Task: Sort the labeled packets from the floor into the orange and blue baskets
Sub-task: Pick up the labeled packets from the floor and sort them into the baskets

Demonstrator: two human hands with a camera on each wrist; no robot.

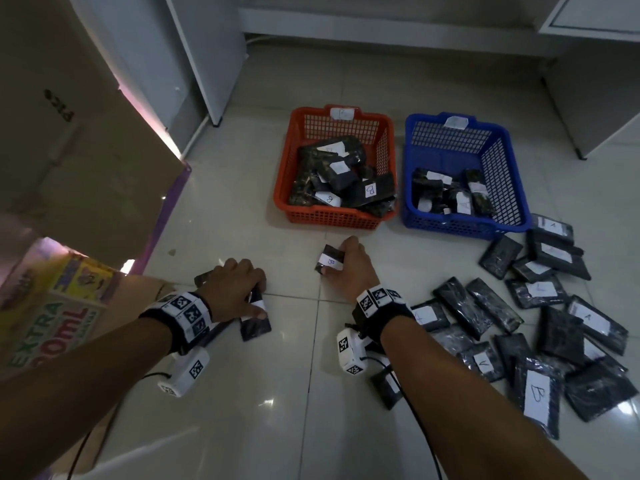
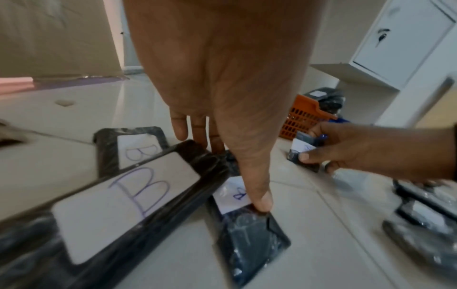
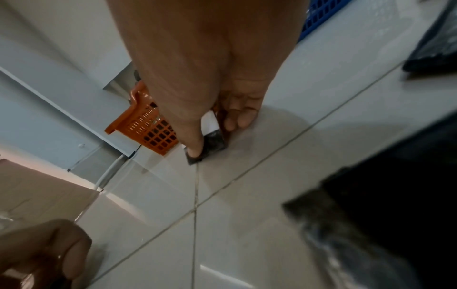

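1. Nearest, on the person's right, a loose pile of black labeled packets lies on the tiled floor; their labels read A or B where legible.
2. The left hand rests over a small group of B packets at the left. Its thumb tip presses the label edge of one B-labeled packet, with the other fingers reaching down past that packet's far end. It looks like a pick-up being started; no lift shows.
3. Just ahead, the right hand pinches a small B-marked packet between thumb and fingers. The packet stands on edge, its lower corner at or just above the tile; I cannot tell which.
4. Beyond it sits the orange basket, already holding B packets, with the blue basket of A packets beside it to the right.
5. The deciding relation: the orange basket lies straight ahead of the right hand and near it, while the left hand is further back and to the left. So the right hand's packet likely goes forward over that near rim.
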